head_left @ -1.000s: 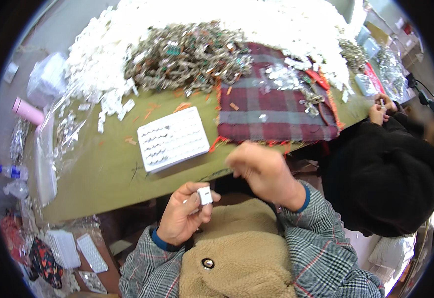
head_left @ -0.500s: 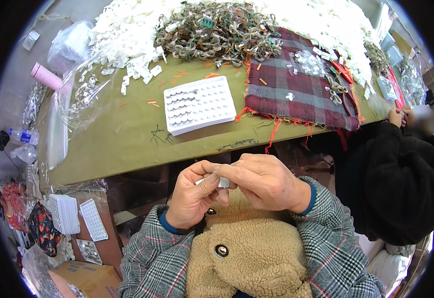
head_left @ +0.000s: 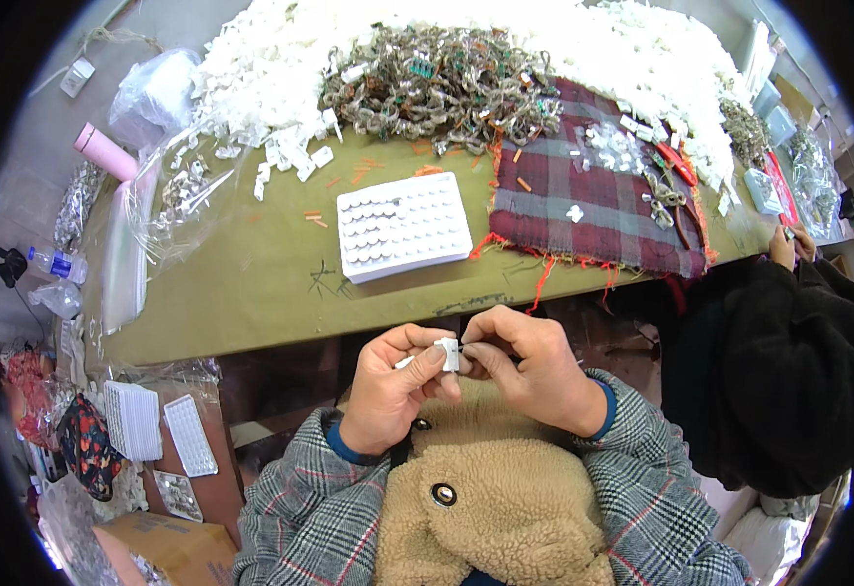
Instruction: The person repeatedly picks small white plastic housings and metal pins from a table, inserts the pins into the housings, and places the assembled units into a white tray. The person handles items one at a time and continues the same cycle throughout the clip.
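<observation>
In the head view, a white tray [head_left: 407, 267] is set on the bench [head_left: 231, 293] – small round pieces [head_left: 368, 225] are lined up in its left rows. A cardboard box [head_left: 168, 547] is seen at lower left. A small white plastic piece [head_left: 451, 355] is gripped by the fingers of the left hand [head_left: 386, 386], just short of the bench edge; its right side is met by the right hand [head_left: 539, 369], fingers pinched closed – anything held there cannot be told. Dark marks [head_left: 331, 280] are scrawled on the bench.
</observation>
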`<act>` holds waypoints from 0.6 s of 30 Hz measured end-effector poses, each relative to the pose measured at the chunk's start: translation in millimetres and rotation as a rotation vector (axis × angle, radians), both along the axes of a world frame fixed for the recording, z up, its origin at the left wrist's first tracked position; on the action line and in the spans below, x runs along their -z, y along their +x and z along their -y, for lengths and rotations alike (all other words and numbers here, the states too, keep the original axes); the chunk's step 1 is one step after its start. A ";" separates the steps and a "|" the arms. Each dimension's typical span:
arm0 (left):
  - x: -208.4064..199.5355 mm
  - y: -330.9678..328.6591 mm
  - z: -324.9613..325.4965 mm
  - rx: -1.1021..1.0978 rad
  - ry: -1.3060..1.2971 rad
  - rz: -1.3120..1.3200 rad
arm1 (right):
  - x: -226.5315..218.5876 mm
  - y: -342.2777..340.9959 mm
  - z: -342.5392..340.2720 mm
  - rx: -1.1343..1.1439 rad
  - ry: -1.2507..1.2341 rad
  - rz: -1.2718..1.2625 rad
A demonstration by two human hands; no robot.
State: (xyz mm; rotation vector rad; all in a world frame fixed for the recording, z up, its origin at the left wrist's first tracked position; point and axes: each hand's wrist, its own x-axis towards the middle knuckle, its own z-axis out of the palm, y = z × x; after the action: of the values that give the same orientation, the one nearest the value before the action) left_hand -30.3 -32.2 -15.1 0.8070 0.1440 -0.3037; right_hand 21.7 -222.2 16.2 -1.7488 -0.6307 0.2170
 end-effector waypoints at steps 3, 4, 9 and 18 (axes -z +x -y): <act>0.5 1.3 -1.2 0.008 -0.024 -0.020 | 0.1 1.2 0.5 -0.016 -0.066 0.082; 0.6 1.8 -1.3 0.011 -0.004 -0.019 | 0.5 0.8 -2.0 -0.017 -0.067 0.090; -0.3 2.9 -6.8 -0.018 0.061 -0.016 | -1.6 1.0 -19.7 -0.016 -0.105 0.144; -9.5 14.1 -39.3 0.162 -0.447 0.029 | -54.2 122.9 -21.0 0.006 -0.314 0.471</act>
State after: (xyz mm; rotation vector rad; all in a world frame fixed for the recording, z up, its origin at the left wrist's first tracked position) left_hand -16.2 7.1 -5.6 0.3794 -0.0184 -0.4578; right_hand 144.6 -201.2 70.4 -2.1260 -0.9700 -0.1139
